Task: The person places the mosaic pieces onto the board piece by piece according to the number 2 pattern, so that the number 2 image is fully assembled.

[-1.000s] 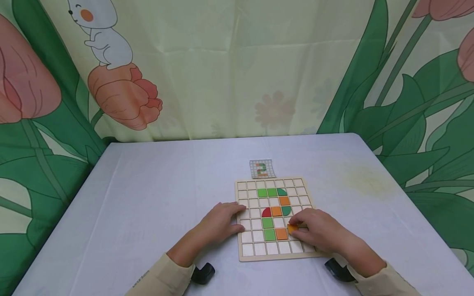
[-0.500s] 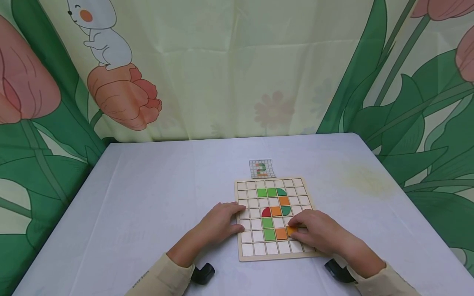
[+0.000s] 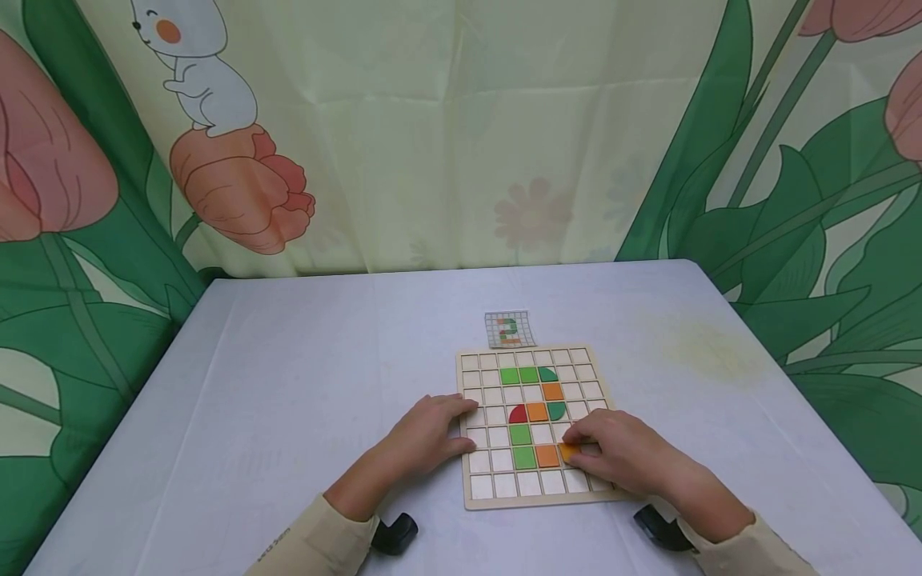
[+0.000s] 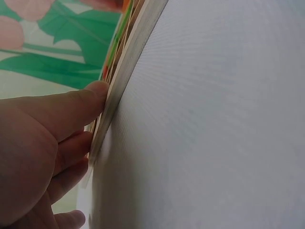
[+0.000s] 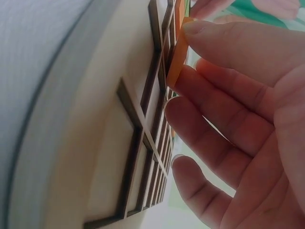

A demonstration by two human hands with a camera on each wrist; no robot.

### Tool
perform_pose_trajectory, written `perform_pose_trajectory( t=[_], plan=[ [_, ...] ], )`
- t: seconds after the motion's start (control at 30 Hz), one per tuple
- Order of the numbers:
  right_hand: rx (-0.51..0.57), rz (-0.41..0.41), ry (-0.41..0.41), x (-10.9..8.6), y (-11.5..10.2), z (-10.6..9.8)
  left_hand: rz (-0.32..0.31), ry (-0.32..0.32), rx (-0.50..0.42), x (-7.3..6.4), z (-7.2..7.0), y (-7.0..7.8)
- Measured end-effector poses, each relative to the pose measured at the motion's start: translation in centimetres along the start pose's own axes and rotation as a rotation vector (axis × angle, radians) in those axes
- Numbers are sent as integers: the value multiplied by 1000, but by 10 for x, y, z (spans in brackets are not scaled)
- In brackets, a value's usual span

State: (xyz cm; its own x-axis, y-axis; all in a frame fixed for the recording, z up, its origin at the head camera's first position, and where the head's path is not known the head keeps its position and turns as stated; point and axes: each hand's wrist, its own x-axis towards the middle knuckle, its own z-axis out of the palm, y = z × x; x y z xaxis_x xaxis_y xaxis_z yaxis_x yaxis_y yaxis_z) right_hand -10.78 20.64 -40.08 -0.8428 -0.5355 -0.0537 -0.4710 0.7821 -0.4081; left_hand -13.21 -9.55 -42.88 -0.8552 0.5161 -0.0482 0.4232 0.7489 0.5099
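Observation:
A wooden grid board (image 3: 519,504) lies on the table with green, orange and red tiles set in its cells. My right hand (image 3: 627,448) pinches an orange square tile (image 5: 178,56) between thumb and fingertips over the lower right part of the grid. In the right wrist view that tile stands tilted against the grid ridges, beside another orange tile (image 3: 547,456). At the board's left edge my left hand (image 3: 430,432) rests with thumb and fingertips touching the rim; its fingers are fairly straight. The right fingers partly cover the pinched tile in the head view.
Just beyond the board lies a small card (image 3: 509,329) printed with a coloured grid pattern. White cloth covers the table (image 3: 324,344). A floral curtain (image 3: 461,160) hangs behind it. Black wrist devices (image 3: 395,534) sit below both hands.
My right hand has dipped slightly toward the near side, bringing the orange tile down beside the other orange one. The left hand keeps its place on the board's edge.

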Motion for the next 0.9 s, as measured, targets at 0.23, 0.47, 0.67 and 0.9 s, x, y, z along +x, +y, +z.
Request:
perform_pose_trajectory(
  t=[0.23, 0.47, 0.67, 0.9],
  plan=[
    [-4, 6, 3, 0, 1, 0, -1, 2, -7, 0, 0, -1],
    [2, 44, 0, 0, -2, 0, -14, 0, -16, 0, 0, 0],
    [5, 67, -10, 2, -2, 1, -11, 3, -12, 0, 0, 1],
    [18, 77, -14, 2, -1, 2, -18, -4, -20, -1, 0, 2]
  ],
)
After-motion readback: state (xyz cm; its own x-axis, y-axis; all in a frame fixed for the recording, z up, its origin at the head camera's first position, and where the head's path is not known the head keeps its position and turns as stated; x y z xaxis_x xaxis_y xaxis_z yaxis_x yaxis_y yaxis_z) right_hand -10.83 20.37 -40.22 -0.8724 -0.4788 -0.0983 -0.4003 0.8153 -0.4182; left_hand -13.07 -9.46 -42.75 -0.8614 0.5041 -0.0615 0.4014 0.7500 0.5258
